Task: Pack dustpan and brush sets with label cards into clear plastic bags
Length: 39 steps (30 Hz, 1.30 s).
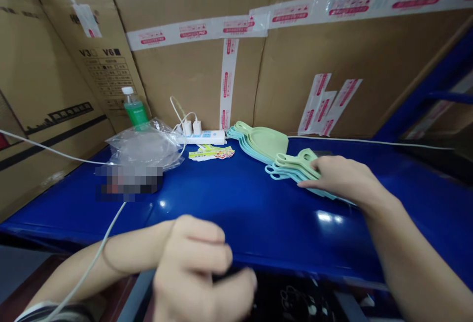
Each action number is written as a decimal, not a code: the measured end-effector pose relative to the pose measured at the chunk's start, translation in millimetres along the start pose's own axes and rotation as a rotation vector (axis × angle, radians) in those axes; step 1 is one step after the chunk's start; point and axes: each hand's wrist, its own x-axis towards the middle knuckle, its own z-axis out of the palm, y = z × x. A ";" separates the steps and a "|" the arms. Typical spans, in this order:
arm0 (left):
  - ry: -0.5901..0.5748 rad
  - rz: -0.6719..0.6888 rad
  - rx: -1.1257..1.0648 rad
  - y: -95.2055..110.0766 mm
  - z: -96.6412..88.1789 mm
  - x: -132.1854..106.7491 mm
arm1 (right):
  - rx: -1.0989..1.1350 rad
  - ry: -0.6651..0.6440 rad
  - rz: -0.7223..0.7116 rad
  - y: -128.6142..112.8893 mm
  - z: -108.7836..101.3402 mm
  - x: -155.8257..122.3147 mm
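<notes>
My left hand (201, 268) is raised over the table's front edge, with its fingers curled in and slightly blurred. Nothing shows between its thumb and fingers. My right hand (342, 177) rests on a stack of pale green and light blue plastic pieces with looped handles (295, 167). Its thumb is on the near side and its fingertips on the upper side of the stack; the stack's far end is hidden under the hand. Just behind, another stack, of dustpans (268, 141), lies with pale green on top and light blue below, handles pointing left.
On the blue table (207, 194), clear plastic bags (144, 147) lie beside a bottle with a green label (135, 110). A white power strip (205, 138) with plugged-in chargers sits behind some colourful labels (210, 152). Cardboard (185, 76) walls the back; a white cable (107, 236) crosses my left forearm.
</notes>
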 end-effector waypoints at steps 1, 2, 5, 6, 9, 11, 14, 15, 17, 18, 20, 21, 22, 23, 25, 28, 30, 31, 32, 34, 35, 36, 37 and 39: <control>0.008 0.094 0.074 -12.2 4.4 12.6 | 0.018 0.022 -0.008 1.4 0.7 -0.1; -0.039 0.260 0.131 -24.5 10.0 24.3 | 0.037 0.042 -0.019 2.9 1.4 -0.2; -0.233 0.325 0.295 -55.0 29.6 47.9 | 0.087 0.091 -0.027 6.3 2.0 -1.1; -0.259 0.300 0.307 -61.1 35.6 50.9 | 0.093 0.098 -0.019 6.9 1.8 -1.6; -0.286 0.271 0.256 -66.6 49.2 48.9 | 0.096 0.100 0.022 8.1 0.9 -2.8; -0.273 0.281 0.209 -64.8 54.0 44.1 | 0.103 0.110 0.042 9.0 1.2 -2.7; -0.241 0.268 0.146 -63.4 55.7 39.8 | 0.138 0.154 0.016 10.5 3.7 -0.2; -0.240 0.261 0.127 -63.8 55.2 39.5 | 0.148 0.169 -0.004 10.9 4.9 1.0; -0.265 0.248 0.102 -64.8 53.3 39.7 | 0.158 0.193 -0.039 11.6 7.4 3.5; -0.285 0.241 0.097 -65.1 52.1 39.9 | 0.157 0.204 -0.050 11.8 8.5 4.6; -0.320 0.227 0.099 -64.8 49.7 40.1 | 0.143 0.227 -0.069 12.7 10.5 6.9; -0.330 0.223 0.102 -64.3 48.8 40.0 | 0.133 0.237 -0.080 13.5 11.6 8.2; -0.334 0.220 0.107 -63.7 48.1 39.8 | 0.124 0.247 -0.093 14.7 12.8 9.8; -0.334 0.219 0.112 -63.1 47.7 39.5 | 0.118 0.261 -0.110 16.2 14.4 11.8; -0.331 0.222 0.117 -62.4 47.8 38.9 | 0.113 0.305 -0.155 20.3 18.6 17.6; -0.326 0.227 0.121 -62.4 48.9 38.6 | 0.117 0.399 -0.246 27.0 26.5 28.9; -0.323 0.230 0.123 -62.8 49.7 38.7 | 0.138 0.417 -0.310 29.0 30.8 35.7; -0.321 0.229 0.125 -63.0 50.0 38.9 | 0.155 0.401 -0.345 28.6 32.1 38.2; -0.319 0.229 0.125 -63.1 50.3 39.0 | 0.172 0.375 -0.378 27.4 32.9 40.0; -0.316 0.230 0.125 -63.3 50.8 39.2 | 0.200 0.318 -0.436 22.8 33.4 41.4; -0.316 0.229 0.125 -63.4 50.9 39.2 | 0.207 0.302 -0.455 20.0 33.5 41.3; -0.317 0.228 0.126 -63.3 51.0 39.2 | 0.206 0.295 -0.468 17.2 33.6 40.9; -0.319 0.227 0.126 -63.3 50.9 39.2 | 0.200 0.295 -0.472 14.7 34.1 40.4; -0.328 0.218 0.127 -63.0 50.7 39.3 | 0.186 0.301 -0.463 11.3 35.7 39.9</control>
